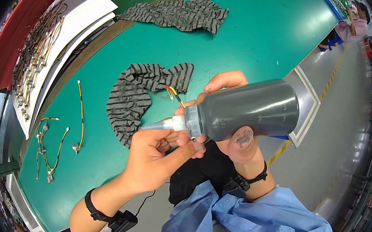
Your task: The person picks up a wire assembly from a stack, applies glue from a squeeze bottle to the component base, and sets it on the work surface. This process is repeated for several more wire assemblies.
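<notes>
Green-topped workbench (275, 55) spreads from nine to one o'clock. Nearest, the right hand (243, 148) clamps a dark-grey translucent plastic bottle (249, 111), nozzle toward nine o'clock; most fingers are hidden behind it. Printed scale marks show on its side; the fill level is unclear. Thumb and fingertips together, the left hand (150, 161) pinches a red, yellow and black wire lead (175, 96), partly hidden by the bottle's cap. Beyond lie a grey, black-striped cloth (129, 99) toward ten, loose metal-ended leads (82, 107) at nine, and another striped cloth (183, 15) at twelve.
</notes>
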`<state>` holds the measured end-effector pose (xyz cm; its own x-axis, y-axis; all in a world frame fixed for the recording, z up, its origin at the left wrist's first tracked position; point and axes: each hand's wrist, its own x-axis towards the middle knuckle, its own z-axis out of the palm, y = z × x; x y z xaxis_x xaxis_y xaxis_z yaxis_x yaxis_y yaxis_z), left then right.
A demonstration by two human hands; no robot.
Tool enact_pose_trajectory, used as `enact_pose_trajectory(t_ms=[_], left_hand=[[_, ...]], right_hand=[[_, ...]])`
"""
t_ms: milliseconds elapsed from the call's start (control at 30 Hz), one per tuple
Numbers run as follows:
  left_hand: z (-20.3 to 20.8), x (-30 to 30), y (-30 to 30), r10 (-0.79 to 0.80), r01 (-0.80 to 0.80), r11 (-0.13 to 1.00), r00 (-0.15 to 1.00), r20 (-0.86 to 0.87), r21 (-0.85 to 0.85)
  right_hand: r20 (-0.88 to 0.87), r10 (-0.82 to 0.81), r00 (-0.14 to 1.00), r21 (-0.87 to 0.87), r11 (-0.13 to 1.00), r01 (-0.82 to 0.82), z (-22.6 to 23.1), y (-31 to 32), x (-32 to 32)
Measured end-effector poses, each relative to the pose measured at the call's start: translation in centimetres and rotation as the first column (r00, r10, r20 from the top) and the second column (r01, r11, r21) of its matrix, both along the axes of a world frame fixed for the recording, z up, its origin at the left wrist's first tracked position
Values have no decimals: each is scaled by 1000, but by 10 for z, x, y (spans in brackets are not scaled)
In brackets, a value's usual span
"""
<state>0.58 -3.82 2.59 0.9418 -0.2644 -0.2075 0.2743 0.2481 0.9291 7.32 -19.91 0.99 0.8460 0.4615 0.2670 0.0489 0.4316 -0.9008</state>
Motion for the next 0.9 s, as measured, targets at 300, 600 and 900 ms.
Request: enact_pose_trajectory(t_ms=[300, 600, 900], left_hand=[[-4, -2, 0, 21, -13, 999, 981, 195, -41], [-10, -3, -3, 154, -122, 985, 935, 321, -119], [-8, -5, -3, 230, -242, 969, 813, 535, -47]], right_hand=[[28, -275, 961, 277, 926, 257, 3, -22, 1], [-229, -108, 967, 514, 831, 214, -5, -16, -4], [56, -326, 944, 310, 904, 293, -8, -23, -9]])
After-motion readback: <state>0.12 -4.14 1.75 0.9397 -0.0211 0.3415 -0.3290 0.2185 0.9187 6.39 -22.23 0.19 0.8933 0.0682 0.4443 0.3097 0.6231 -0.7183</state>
